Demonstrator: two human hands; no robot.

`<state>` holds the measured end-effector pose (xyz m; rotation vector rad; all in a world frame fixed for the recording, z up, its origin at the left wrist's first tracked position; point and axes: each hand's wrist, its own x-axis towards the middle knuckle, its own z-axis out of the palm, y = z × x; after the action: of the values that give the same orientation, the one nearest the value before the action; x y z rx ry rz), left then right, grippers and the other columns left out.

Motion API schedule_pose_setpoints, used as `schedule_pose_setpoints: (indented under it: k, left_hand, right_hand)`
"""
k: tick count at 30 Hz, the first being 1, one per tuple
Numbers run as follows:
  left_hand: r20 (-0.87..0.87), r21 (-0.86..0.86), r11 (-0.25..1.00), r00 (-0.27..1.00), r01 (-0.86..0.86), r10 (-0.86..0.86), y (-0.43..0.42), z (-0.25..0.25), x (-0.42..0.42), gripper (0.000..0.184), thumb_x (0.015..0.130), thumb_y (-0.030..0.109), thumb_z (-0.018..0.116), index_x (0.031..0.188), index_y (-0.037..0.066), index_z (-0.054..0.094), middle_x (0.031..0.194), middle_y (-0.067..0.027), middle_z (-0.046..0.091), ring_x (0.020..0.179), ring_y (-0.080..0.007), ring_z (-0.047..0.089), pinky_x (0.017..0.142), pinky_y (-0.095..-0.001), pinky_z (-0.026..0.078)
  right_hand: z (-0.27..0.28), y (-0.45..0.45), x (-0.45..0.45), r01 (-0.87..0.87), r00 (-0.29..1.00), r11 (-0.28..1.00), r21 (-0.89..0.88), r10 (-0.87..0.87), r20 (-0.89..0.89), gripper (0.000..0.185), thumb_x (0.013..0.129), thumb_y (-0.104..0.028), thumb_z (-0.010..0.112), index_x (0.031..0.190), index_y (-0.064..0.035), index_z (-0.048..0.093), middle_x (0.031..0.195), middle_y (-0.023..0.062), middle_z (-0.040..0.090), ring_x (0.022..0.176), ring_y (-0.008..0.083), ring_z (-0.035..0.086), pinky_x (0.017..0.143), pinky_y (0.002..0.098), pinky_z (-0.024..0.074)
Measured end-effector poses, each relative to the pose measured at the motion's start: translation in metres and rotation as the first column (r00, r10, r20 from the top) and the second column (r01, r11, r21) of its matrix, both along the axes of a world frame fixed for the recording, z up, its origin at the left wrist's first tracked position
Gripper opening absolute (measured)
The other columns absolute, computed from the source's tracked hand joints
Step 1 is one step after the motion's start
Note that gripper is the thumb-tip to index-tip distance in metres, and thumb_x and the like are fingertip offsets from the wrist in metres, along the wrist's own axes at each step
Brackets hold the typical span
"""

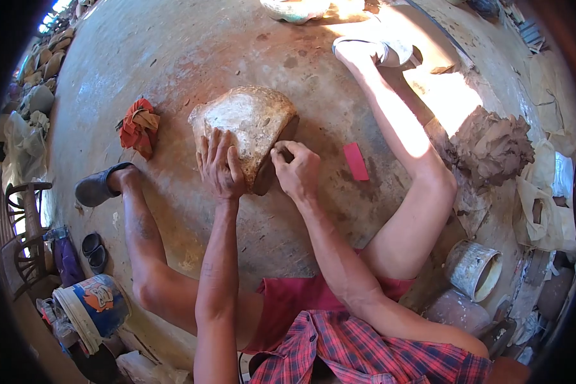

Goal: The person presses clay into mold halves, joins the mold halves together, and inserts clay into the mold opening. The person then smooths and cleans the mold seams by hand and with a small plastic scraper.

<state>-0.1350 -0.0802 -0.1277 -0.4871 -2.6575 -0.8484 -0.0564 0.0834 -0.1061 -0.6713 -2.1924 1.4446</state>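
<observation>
A bulky mold-like block [243,115], whitish and stained brown, sits on the floor between my legs. Its right side shows a darker brown face, like clay. My left hand [221,168] lies flat on the block's near left part, fingers stretched out and slightly apart. At the lower right edge, my right hand [298,169] is closed in a pinch, fingertips against the dark side. Whatever is between those fingertips is too small or hidden to make out. A flat red rectangular piece [356,161] lies on the floor right of my right hand.
A crumpled red and brown cloth [139,128] lies left of the block. A heap of grey-brown clay [493,146] stands beyond my right knee. Buckets stand on both sides: a printed one [96,310] and a stained white one [473,270]. Black shoes [95,253] are at left.
</observation>
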Motion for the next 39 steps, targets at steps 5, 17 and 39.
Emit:
schedule_pose_setpoints:
  k: [5, 17, 39]
  left_hand:
    - [-0.010, -0.020, 0.998, 0.998, -0.064, 0.064, 0.007, 0.000, 0.007, 0.047, 0.106, 0.036, 0.050, 0.144, 0.016, 0.068, 0.158, -0.0120, 0.056, 0.153, -0.0421, 0.041, 0.127, -0.0547, 0.025]
    - [-0.067, -0.028, 0.972, 0.970, -0.234, 0.232, 0.035, -0.004, 0.022, 0.046, 0.104, 0.030, 0.052, 0.142, 0.012, 0.069, 0.157, -0.0132, 0.057, 0.151, -0.0435, 0.043, 0.128, -0.0531, 0.026]
    - [-0.101, -0.030, 0.973, 0.969, -0.230, 0.226, 0.032, -0.007, 0.022, 0.045, 0.100, 0.028, 0.056, 0.140, 0.012, 0.070, 0.156, -0.0137, 0.058, 0.150, -0.0435, 0.043, 0.126, -0.0521, 0.029]
  right_hand:
    - [0.009, 0.024, 0.035, -0.215, 0.964, 0.952, -0.216, 0.242, 0.107, 0.024, 0.089, -0.017, 0.081, 0.107, -0.0013, 0.081, 0.100, 0.0192, 0.079, 0.093, 0.0300, 0.078, 0.085, 0.0381, 0.0598]
    - [-0.012, -0.004, 0.017, -0.051, 0.997, 0.996, -0.067, 0.046, -0.065, 0.040, 0.089, -0.021, 0.084, 0.121, 0.0016, 0.076, 0.098, 0.0205, 0.076, 0.085, 0.0319, 0.076, 0.076, 0.0404, 0.0597]
    - [-0.013, -0.006, 0.023, -0.008, 1.000, 0.988, -0.156, 0.008, -0.005, 0.036, 0.085, -0.008, 0.079, 0.119, 0.0008, 0.075, 0.101, 0.0199, 0.076, 0.087, 0.0329, 0.076, 0.077, 0.0402, 0.0608]
